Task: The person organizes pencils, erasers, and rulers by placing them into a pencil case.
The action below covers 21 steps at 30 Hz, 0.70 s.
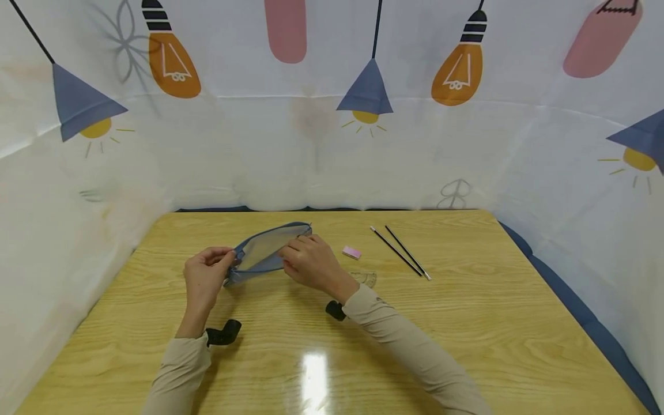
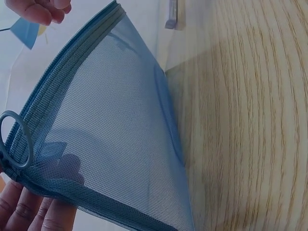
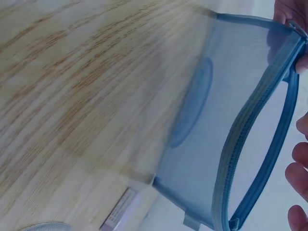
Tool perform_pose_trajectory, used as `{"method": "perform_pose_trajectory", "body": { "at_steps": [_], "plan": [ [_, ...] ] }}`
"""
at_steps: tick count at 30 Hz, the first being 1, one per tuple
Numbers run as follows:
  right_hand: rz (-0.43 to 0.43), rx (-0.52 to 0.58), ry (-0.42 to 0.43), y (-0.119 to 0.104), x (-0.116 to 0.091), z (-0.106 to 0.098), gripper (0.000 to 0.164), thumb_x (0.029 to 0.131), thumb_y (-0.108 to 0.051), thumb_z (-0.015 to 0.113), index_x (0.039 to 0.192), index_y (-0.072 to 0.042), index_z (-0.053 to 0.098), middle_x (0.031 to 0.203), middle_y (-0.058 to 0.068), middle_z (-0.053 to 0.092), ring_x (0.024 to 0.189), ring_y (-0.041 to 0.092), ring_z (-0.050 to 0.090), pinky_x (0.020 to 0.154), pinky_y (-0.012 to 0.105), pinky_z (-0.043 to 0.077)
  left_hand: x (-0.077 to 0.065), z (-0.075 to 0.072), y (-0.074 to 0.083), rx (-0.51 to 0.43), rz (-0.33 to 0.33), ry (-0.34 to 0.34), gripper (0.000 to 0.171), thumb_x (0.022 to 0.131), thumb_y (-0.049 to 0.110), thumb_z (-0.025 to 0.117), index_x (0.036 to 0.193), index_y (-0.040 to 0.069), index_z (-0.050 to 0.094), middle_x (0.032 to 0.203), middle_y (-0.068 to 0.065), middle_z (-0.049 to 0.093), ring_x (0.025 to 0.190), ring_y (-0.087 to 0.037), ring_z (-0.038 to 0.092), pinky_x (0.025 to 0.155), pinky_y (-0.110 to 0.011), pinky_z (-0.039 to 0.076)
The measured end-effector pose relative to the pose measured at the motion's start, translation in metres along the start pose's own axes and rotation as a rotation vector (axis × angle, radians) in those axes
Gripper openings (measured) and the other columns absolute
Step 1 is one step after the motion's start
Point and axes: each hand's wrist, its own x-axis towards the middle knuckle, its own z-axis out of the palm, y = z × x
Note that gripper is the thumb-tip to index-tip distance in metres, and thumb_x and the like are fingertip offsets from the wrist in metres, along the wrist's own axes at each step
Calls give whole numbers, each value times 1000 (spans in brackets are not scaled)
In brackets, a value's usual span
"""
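Observation:
A blue mesh zipper pouch (image 1: 270, 248) stands on the table with its zip undone and its mouth gaping. My left hand (image 1: 207, 275) pinches the pouch's left end, beside the ring-shaped zip pull (image 2: 17, 139). Near the other end, my right hand (image 1: 313, 265) overlaps the pouch in the head view. In the right wrist view, the loosely bent fingers (image 3: 299, 175) of that hand lie just off the pouch's open mouth, with nothing between them.
A pink-and-white eraser (image 1: 351, 252) lies right of the pouch. Beyond it are two dark pencils (image 1: 396, 251). A clear protractor (image 1: 365, 279) is partly behind my right forearm. A patterned white cloth (image 1: 259, 155) hangs behind the wooden table (image 1: 467, 323).

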Motion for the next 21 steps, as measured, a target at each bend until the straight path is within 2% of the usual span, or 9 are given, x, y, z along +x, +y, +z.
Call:
{"method": "perform_pose_trajectory", "body": {
  "at_steps": [7,21],
  "plan": [
    [3,9,-10,-1,-2,-5,10,85,-15,73,95,-15,73,91,-2,69,80,12,64,69,30,50,0,-1,1,-7,-12,-19,22,90,17,72,101,-2,72,79,0,70,66,-8,64,55,-25,54],
    [14,73,-51,2,-7,-23,16,83,-15,76,98,-13,72,95,-1,68,83,12,64,78,33,51,1,-5,1,8,-20,-68,26,90,20,72,101,-3,71,79,-3,69,65,-8,62,56,-23,54]
  ]
}}
